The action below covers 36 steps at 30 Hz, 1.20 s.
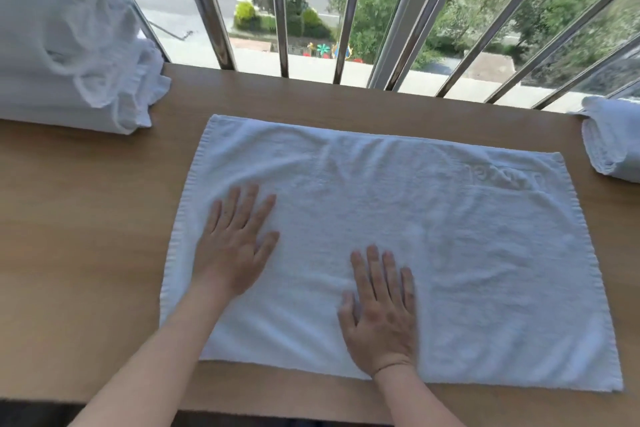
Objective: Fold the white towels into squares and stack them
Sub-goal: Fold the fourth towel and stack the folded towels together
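A white towel (433,239) lies spread flat on the wooden table (79,218), long side running left to right. My left hand (237,243) rests flat on the towel's left part with its fingers straight and spread. My right hand (381,312) lies flat on the towel near its front edge, fingers straight and pointing away from me. Neither hand grips the cloth. A tall pile of white towels (65,55) stands at the table's back left. At the right edge sits a folded white towel (613,142), partly cut off by the frame.
Metal window bars (284,7) rise just behind the table's far edge, with a street and trees far below. Bare wood shows to the left of the towel and along the near edge (277,409).
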{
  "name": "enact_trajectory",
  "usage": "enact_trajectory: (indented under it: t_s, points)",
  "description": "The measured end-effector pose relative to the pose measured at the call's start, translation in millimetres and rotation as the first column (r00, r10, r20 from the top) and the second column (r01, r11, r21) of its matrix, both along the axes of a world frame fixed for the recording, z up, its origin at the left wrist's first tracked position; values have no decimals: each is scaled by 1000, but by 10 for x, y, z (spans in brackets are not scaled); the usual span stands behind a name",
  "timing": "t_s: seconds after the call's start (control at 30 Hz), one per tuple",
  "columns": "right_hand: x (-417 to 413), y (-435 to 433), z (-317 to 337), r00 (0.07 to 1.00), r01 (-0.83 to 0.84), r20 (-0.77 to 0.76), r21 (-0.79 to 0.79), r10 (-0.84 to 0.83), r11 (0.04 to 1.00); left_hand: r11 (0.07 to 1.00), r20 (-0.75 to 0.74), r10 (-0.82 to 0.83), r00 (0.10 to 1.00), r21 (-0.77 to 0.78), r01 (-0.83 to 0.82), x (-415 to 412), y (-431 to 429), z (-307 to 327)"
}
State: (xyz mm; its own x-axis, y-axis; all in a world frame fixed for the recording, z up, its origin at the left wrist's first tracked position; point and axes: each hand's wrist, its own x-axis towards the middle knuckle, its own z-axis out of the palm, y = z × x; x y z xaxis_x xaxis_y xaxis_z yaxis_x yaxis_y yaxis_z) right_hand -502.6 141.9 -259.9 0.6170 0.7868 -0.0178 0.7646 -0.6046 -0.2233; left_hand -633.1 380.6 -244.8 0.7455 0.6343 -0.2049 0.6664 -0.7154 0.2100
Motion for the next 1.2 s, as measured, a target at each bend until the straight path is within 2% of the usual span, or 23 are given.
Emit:
enact_trajectory:
  t_s: [0.07,0.13,0.23,0.33,0.43,0.5,0.73,0.8,0.87,0.93,1.0,1.07,1.2]
  points:
    - [0,9,-10,1000,-1,6,-20,1,1000,993,7,112,994,-26,-111,34,251,51]
    - [-6,-4,-18,1000,-1,10,-34,2,999,988,53,140,989,-74,-136,46,237,102]
    - [2,16,-30,1000,11,1,-35,-11,999,998,144,17,989,-66,-8,-18,-309,78]
    - [-6,55,21,1000,14,-23,-47,-15,999,988,95,-154,983,-16,156,-180,-932,-49]
    - [-11,25,56,1000,8,-29,-67,-10,998,960,68,-278,958,55,274,-324,-1057,-124]
    - [-14,13,71,999,15,-27,-87,-18,996,971,55,-237,970,37,235,-408,-914,-118]
    - [-45,7,87,1000,14,-23,-133,-17,991,993,-30,122,992,-4,-122,-676,-107,-74]
    - [-48,10,87,1000,13,-21,-128,-16,992,990,-9,140,990,-17,-140,-533,35,-24]
    - [-51,21,90,1000,15,-24,-114,-18,993,999,66,40,997,-2,-40,-258,64,36]
    - [-62,24,97,1000,16,-14,-101,-17,995,989,109,-147,983,15,146,45,36,55]
    - [-62,20,99,1000,17,2,-86,-17,996,963,50,-268,962,42,266,276,87,18]
    - [-57,11,89,1000,11,17,-81,-10,997,976,-1,-213,977,48,213,417,328,-21]
    - [-38,28,52,999,11,32,-46,-9,999,998,-10,44,999,44,-44,564,984,-48]
